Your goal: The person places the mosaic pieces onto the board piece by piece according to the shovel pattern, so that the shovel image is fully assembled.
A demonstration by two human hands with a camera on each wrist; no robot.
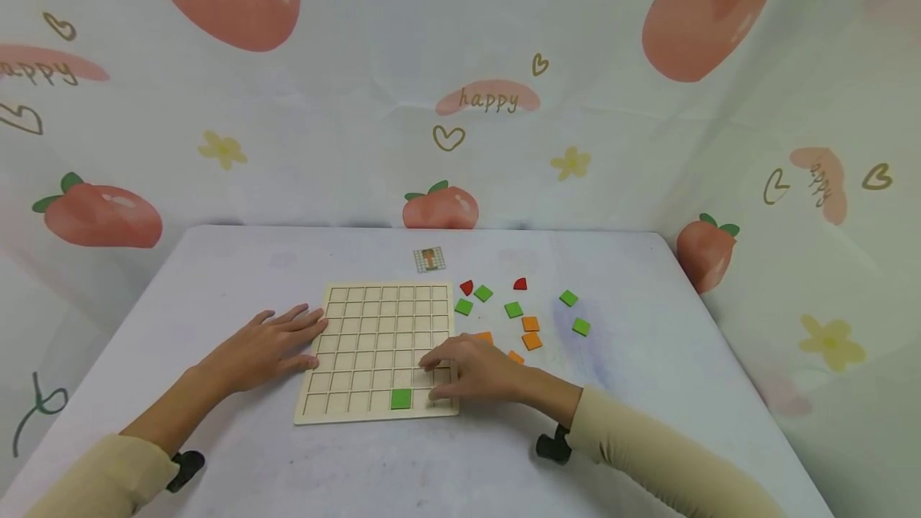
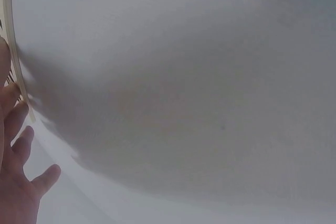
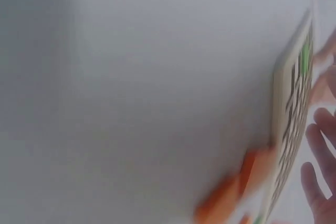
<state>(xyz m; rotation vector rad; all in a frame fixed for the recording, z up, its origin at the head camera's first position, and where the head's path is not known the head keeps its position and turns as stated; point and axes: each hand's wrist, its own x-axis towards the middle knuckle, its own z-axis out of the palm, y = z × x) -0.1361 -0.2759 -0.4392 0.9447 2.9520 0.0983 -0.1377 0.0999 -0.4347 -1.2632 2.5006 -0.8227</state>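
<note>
A pale wooden grid board (image 1: 360,418) lies flat on the table, one green square tile (image 1: 400,399) set in a cell of its front row. My left hand (image 1: 262,350) has its fingers spread, with the fingertips at the board's left edge. Over the right side of the board is my right hand (image 1: 478,370), thumb and index finger apart with board cells showing between them. No tile shows between those fingers. In the right wrist view, the fingers (image 3: 321,145) reach over the board (image 3: 286,77) beside its gridded face.
Right of the board lie loose green tiles (image 1: 513,309), orange tiles (image 1: 531,340) and two red quarter-round pieces (image 1: 520,284). Some orange tiles are partly hidden behind the right hand. A small gridded picture card (image 1: 429,259) lies beyond the board. A printed curtain (image 1: 345,142) hangs behind the table.
</note>
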